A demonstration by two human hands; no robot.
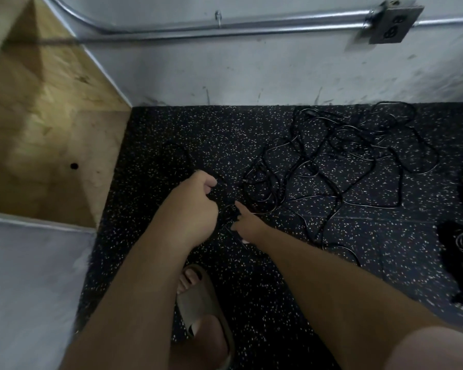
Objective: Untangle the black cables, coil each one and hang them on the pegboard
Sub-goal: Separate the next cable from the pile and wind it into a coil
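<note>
Head view: tangled black cables (332, 161) sprawled on the speckled black rubber floor (198, 124), mostly beyond and to the right of both hands.
Left hand (195, 206): fingers curled round one thin strand.
Right hand (249, 222): forefinger straight among strands beside the left hand; whether it pinched any could not be told.
Risk: tugging the held strand would likely tighten knots, since the loops crossed.

Wall outlet (393, 25); metal conduit (251, 24); plywood panel (51, 129); speckled floor (198, 129)
</note>
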